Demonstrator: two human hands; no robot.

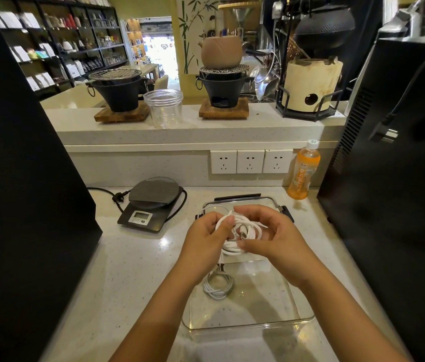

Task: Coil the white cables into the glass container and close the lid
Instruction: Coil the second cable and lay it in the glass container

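A white cable (242,231) is wound into loops in the air above the far end of the glass container (284,322). My left hand (206,239) pinches the loops from the left. My right hand (271,236) holds them from the right, fingers curled over the top. One end with a metal plug hangs down from the bundle. A second white cable (217,286) lies coiled inside the container near its left wall. The clear lid (248,202) with dark clips lies flat on the counter just behind my hands.
A black kitchen scale (151,205) with its cord sits to the left. An orange drink bottle (304,171) stands at the right by wall sockets (250,161). Large black appliances flank both sides. A raised ledge behind carries stoves and a plastic cup (164,108).
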